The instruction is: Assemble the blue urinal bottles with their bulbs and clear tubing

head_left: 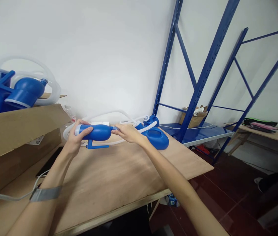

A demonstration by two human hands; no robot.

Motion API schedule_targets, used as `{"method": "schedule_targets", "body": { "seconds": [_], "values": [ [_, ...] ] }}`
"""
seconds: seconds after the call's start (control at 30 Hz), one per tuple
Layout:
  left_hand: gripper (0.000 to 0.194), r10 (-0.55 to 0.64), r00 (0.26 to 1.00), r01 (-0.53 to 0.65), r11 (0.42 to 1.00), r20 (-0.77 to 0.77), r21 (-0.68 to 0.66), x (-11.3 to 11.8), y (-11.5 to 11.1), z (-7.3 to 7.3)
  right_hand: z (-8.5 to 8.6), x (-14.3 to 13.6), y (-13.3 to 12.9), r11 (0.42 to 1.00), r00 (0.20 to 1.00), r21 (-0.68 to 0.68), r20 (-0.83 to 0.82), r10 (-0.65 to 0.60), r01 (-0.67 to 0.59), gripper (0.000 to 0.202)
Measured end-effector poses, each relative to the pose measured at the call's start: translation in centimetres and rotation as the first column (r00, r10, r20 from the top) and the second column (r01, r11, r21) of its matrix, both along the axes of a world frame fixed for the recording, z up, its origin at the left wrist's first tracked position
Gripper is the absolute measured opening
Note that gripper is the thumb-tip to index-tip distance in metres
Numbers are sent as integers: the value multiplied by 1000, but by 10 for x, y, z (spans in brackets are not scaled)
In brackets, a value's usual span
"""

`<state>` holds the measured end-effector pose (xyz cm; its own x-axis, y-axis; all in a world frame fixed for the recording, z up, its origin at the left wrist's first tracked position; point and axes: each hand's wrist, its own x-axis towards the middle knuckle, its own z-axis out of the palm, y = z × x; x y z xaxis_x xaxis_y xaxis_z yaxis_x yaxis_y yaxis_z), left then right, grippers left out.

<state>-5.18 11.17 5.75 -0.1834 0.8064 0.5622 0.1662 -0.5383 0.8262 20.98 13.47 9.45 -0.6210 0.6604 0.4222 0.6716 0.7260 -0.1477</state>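
A blue plastic bottle-like part [99, 132] with a hooked blue handle is held sideways above the wooden table [119, 170]. My left hand [76, 136] is wrapped round its wide, pale-rimmed end. At the narrow neck on the other side, the fingers of my right hand [126, 132] are closed on the tip. A clear tube runs behind both hands. Just right of my right hand lies a blue container [157, 139] with a handle opening, and a white tube crosses over it; another blue part [151, 121] is behind it.
At the left, a cardboard box [21, 131] holds several blue parts [28, 90] and coiled clear tubing. A dark flat object [49, 163] and a white cable lie beside it. Blue shelving [197, 85] with a small carton [193, 118] stands beyond the table's right edge.
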Motion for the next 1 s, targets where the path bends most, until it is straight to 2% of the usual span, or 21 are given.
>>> {"method": "schedule_targets", "body": {
  "seconds": [0.1, 0.2, 0.27, 0.37, 0.5, 0.67, 0.73, 0.83, 0.9, 1.0],
  "values": [
    [46, -53, 981, 80, 987, 184, -142, -6, 8, -4, -13, -9, 16, 993, 975, -80, -212, 64, -83, 36],
    [50, -3, 952, 81, 967, 305, -242, -17, 17, -11, -21, -18, 31, 964, 894, -154, -427, 133, -216, 35],
    [53, 37, 939, 66, 956, 342, -286, -23, 21, -17, -24, -22, 38, 954, 854, -163, -502, 141, -253, 29],
    [51, 18, 936, 91, 951, 350, -294, -28, 26, -25, -27, -24, 43, 956, 871, -139, -463, 167, -257, 23],
    [50, 13, 939, 95, 950, 344, -297, -30, 29, -34, -28, -18, 38, 964, 932, -74, -286, 224, -254, 29],
    [54, 27, 930, 87, 953, 365, -290, -29, 32, -37, -16, -6, 27, 971, 961, -34, -158, 228, -236, 36],
    [53, 14, 940, 84, 959, 341, -272, -29, 32, -36, -11, -2, 26, 972, 958, -48, -187, 219, -231, 35],
    [53, 16, 958, 55, 970, 287, -237, -27, 32, -35, -10, 2, 30, 966, 927, -113, -325, 185, -232, 31],
    [55, 18, 964, 46, 971, 264, -233, -26, 32, -36, -15, 3, 36, 957, 901, -188, -415, 125, -220, 31],
    [56, 16, 971, 45, 967, 240, -249, -24, 30, -36, -25, 3, 45, 937, 891, -301, -454, 25, -180, 28]
  ]
}}
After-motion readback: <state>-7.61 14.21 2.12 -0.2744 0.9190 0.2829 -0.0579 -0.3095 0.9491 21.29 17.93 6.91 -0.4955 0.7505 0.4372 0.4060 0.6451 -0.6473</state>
